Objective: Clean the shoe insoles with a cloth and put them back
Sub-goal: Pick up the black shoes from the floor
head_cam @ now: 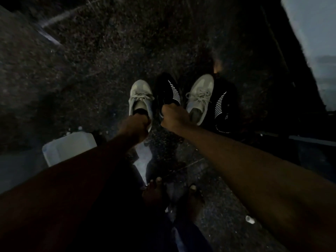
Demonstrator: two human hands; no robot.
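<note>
Several shoes stand on a dark speckled floor. A white sneaker (140, 96) is on the left, with my left hand (135, 125) gripping its heel end. Beside it is a black shoe with white stripes (168, 90), and my right hand (173, 115) grips its heel rim. Further right sit a second white sneaker (201, 96) and a second black striped shoe (224, 104), both untouched. No cloth or loose insole is visible in this dim view.
A white plastic container (68, 147) stands on the floor at the left, by my left forearm. My bare feet (154, 191) are at the bottom centre. A dark wall edge (291, 51) runs along the right. A small white scrap (250, 219) lies at lower right.
</note>
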